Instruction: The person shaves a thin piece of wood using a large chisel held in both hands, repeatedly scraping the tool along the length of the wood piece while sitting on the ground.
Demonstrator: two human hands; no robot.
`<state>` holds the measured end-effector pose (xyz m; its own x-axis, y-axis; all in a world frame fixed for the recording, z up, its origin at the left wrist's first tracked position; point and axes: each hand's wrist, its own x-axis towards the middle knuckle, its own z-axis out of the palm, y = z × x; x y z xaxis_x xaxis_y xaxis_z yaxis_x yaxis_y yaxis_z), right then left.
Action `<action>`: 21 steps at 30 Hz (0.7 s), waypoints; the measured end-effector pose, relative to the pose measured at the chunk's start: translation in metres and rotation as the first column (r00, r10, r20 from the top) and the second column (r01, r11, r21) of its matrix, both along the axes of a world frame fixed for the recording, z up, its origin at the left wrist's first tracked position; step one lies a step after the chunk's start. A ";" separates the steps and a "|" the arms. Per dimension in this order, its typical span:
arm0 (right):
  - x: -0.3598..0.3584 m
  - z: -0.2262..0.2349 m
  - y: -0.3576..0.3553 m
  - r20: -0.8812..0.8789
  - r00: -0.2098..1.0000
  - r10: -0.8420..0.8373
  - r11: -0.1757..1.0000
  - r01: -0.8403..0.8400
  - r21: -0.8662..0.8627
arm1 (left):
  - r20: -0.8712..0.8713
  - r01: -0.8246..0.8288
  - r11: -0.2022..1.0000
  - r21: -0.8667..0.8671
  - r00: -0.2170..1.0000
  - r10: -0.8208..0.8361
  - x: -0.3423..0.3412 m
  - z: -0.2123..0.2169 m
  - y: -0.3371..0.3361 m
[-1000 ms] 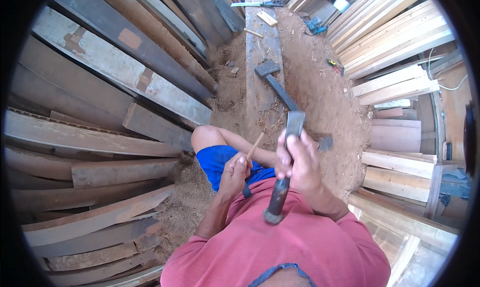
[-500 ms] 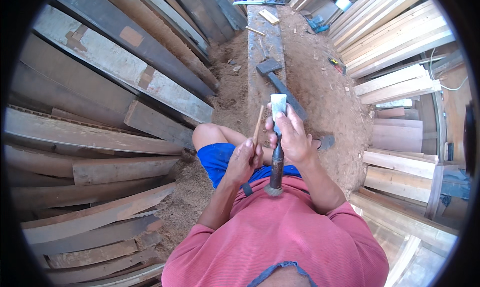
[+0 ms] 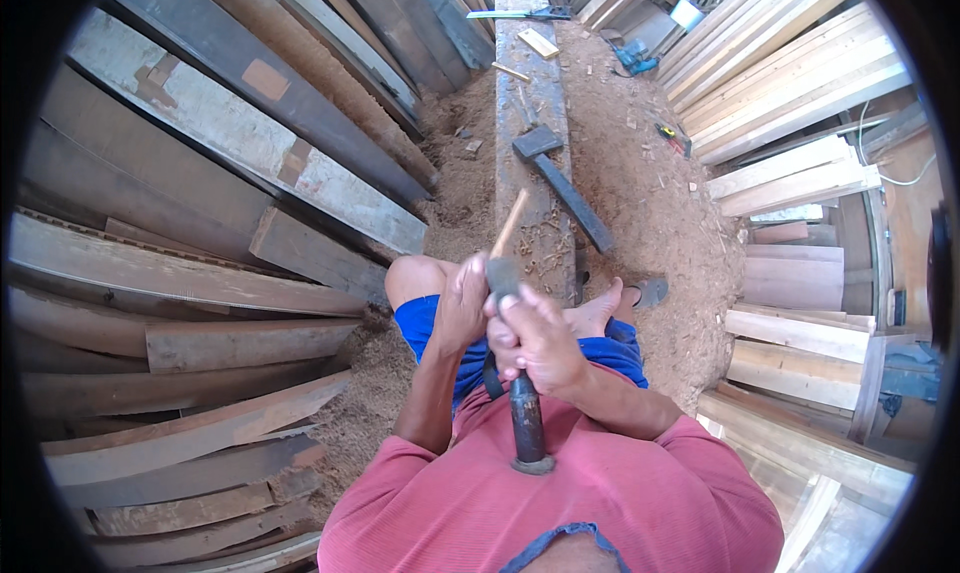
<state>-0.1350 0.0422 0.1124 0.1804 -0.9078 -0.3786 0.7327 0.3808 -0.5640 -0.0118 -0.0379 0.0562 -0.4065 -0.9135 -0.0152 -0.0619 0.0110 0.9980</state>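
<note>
My left hand [image 3: 463,301] is closed round a thin wooden stick [image 3: 511,223], whose pale upper end slants up and to the right. My right hand [image 3: 538,338], a little blurred, grips a wide chisel [image 3: 527,418] near the base of its blade. The chisel's dark handle points back toward me, its butt end by my shirt. Its blade [image 3: 503,276] lies against or just beside the stick and my left fingers; whether it touches I cannot tell. Beyond my hands a dark mallet [image 3: 572,188] lies across the bench plank, its head at the far end.
A long narrow bench plank [image 3: 508,178] runs away from me, with wood curls, small wood pieces [image 3: 539,42] and a handsaw [image 3: 520,14] on it. Boards [image 3: 200,263] crowd the left; pale timber [image 3: 790,63] is stacked at right. A blue power tool [image 3: 634,57] sits on the sawdust-covered ground.
My right hand has brought the chisel down, toward me and left, so its blade now meets the stick area. My left hand has shifted slightly left.
</note>
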 end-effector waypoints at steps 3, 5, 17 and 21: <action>-0.023 0.024 0.009 -0.044 0.990 -0.130 0.983 0.123 -0.137 | 0.099 0.258 0.956 -0.138 0.964 -0.246 0.025 -0.016 0.038; -0.025 0.032 0.013 -0.123 0.976 -0.178 0.971 0.154 -0.183 | -0.067 0.080 0.981 0.176 0.995 -0.070 0.034 -0.053 0.059; 0.008 -0.003 -0.012 0.137 0.987 0.084 0.995 -0.091 0.048 | -0.155 0.034 0.986 0.164 0.988 -0.009 0.000 -0.016 -0.013; -0.003 0.004 0.001 0.060 0.998 -0.009 1.000 0.009 0.010 | -0.037 0.079 0.994 -0.077 0.996 -0.082 0.013 -0.006 0.005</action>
<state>-0.1381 0.0435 0.1167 0.1950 -0.9058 -0.3763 0.7688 0.3794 -0.5149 0.0013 -0.0332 0.0503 -0.4775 -0.8758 0.0697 -0.0183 0.0892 0.9958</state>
